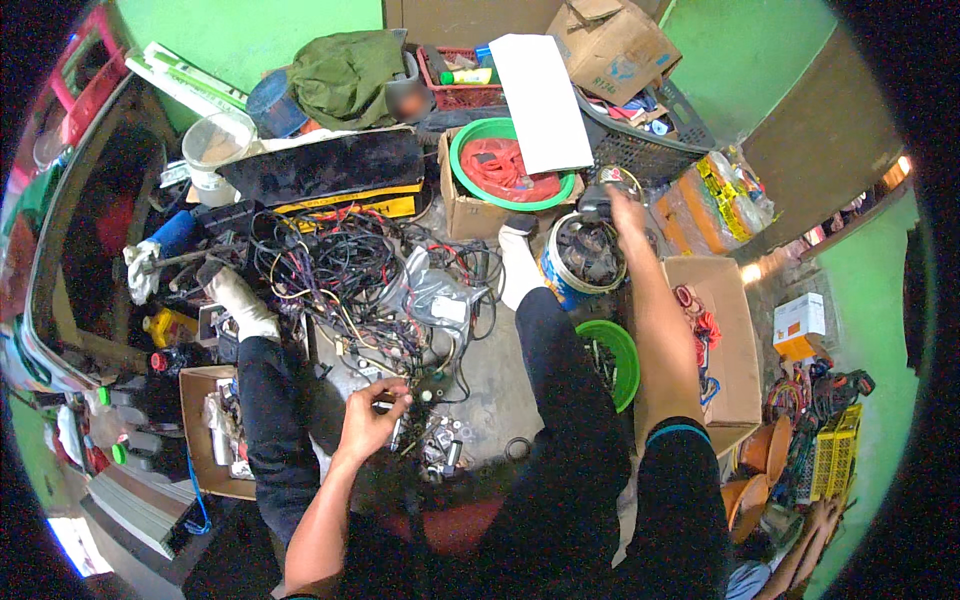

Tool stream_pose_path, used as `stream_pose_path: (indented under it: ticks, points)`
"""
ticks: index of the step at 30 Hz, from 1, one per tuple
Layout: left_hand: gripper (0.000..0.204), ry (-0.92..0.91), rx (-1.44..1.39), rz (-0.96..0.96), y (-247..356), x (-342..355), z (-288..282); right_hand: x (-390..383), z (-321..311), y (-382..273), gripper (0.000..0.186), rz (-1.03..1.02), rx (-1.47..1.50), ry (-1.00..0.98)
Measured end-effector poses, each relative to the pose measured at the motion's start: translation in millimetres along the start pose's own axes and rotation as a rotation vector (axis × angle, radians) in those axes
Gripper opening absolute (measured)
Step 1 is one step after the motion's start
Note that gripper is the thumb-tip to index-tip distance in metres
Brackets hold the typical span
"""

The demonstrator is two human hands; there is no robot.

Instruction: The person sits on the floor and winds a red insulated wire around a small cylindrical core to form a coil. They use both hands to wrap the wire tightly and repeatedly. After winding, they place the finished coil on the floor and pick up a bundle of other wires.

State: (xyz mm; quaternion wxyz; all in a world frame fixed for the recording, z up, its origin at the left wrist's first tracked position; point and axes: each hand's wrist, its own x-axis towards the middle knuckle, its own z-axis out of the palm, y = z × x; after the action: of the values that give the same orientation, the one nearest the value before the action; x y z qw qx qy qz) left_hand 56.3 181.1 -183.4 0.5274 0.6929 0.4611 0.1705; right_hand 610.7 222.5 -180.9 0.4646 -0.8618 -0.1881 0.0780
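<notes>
My left hand is over the floor between my legs, its thumb and fingertips pinched together on something small that I cannot make out. Just below it lie small metal parts. Beyond it spreads a tangled heap of cables, with a clear plastic bag on its right part. My right arm stretches far forward, and my right hand is above the right rim of a white bucket full of dark pieces. Against its fingers is a dark rounded object; whether they grip it is unclear.
A green bowl and an open cardboard box stand on the right. A green-rimmed basin sits ahead, with a white board behind it. At left is another cardboard box. A person's arm shows at lower right.
</notes>
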Motion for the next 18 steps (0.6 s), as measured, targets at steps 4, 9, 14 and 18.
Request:
stream_pose_path:
  ticks: [4,9,14,18]
  points:
    - [0.029,0.009,0.014,0.003,-12.8,0.4,-3.8,-38.7,43.1,-41.4,0.092,0.216,-0.61,-0.033]
    - [0.029,0.006,0.015,0.008,-8.6,1.5,-3.3,-40.7,43.3,-44.6,0.102,0.338,-0.547,0.089]
    - [0.027,0.011,0.039,-0.01,-8.4,-2.6,-6.2,-51.1,45.8,-52.5,0.101,0.213,-0.575,0.168]
    - [0.023,-0.006,0.081,0.065,-6.7,-3.5,0.7,-43.8,64.4,-28.4,0.081,0.094,-0.687,0.275]
